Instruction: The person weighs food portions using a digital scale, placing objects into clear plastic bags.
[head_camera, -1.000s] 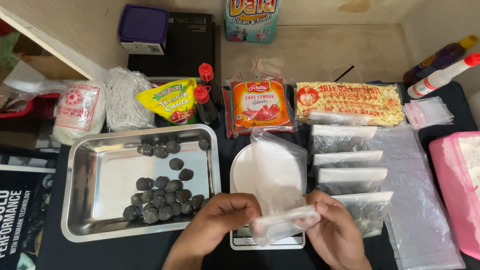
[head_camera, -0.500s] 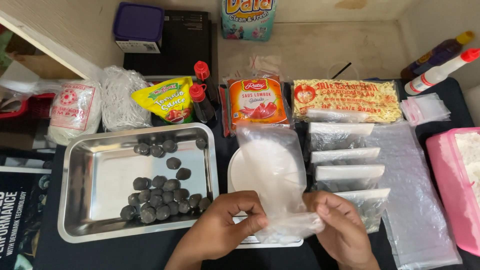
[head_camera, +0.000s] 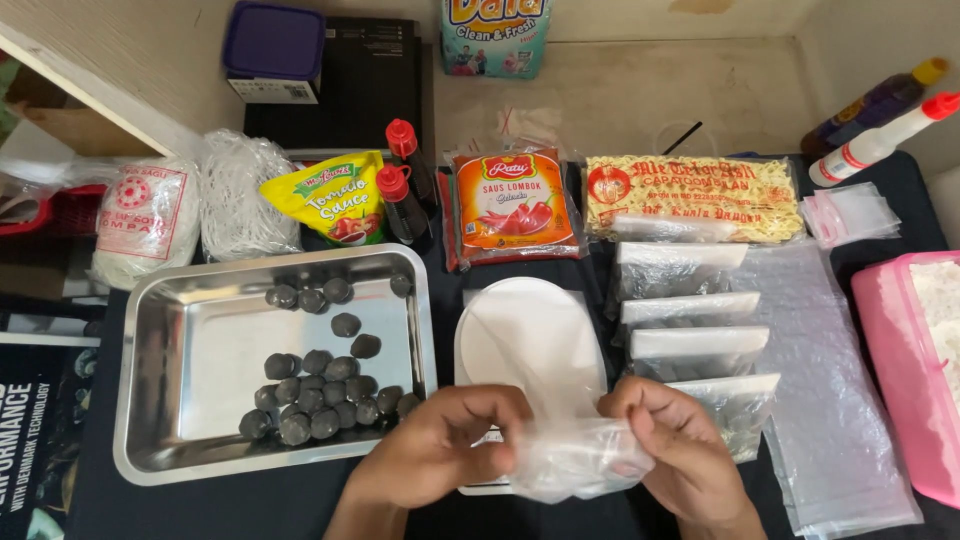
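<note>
Dark desk, crowded along its far edge with packets and bottles. Steel tray (head_camera: 180, 420) at the left, with dark round balls (head_camera: 320, 395) gathered toward its near right corner. White scale (head_camera: 530, 340) just right of the tray, at the near middle.

Left hand (head_camera: 440, 450) at the near edge, fingers curled shut, pinching the left end of a clear plastic bag (head_camera: 575, 455). Bag sits over the near part of the scale, bunched between both hands; long axis runs left-right along the near edge, a loose flap reaching up toward the far edge. Which end is the mouth: cannot tell. Right hand (head_camera: 685, 450) curled closed on the bag's right end.

Stacked filled bags (head_camera: 690, 320) lie right of the scale; pink tub (head_camera: 895, 370) at the right edge.

Against half a second ago: hands closer together, bag more crumpled, flap lower.
</note>
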